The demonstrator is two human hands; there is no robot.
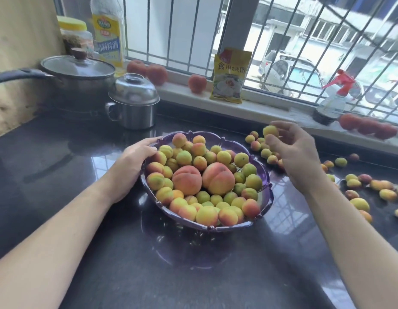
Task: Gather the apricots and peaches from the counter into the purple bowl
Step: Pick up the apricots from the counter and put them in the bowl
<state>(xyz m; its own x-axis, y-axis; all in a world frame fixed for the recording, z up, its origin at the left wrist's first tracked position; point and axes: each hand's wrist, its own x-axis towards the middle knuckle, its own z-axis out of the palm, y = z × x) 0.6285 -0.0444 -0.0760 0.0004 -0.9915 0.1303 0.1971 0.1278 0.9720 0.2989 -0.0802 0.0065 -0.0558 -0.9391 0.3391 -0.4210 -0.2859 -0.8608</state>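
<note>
Purple bowl [263,175] sits dead centre in front of me on the dark counter [82,230], already heaped: two peaches [187,180] in the middle, small apricots packed all round them, so most of the job looks done. My left hand [135,161] rests at the bowl's 9 o'clock rim, fingers laid over the edge and steadying it, curled on nothing I can make out. My right hand [298,157] is raised at the bowl's 2 o'clock, fingertips pinching one apricot [270,131]. Left to gather: loose apricots [358,204] scattered at 3 o'clock, and a cluster at 2 o'clock beside and behind my right hand. Farther back, red round fruit [197,83] on the windowsill at 12; can't tell if they count.
</note>
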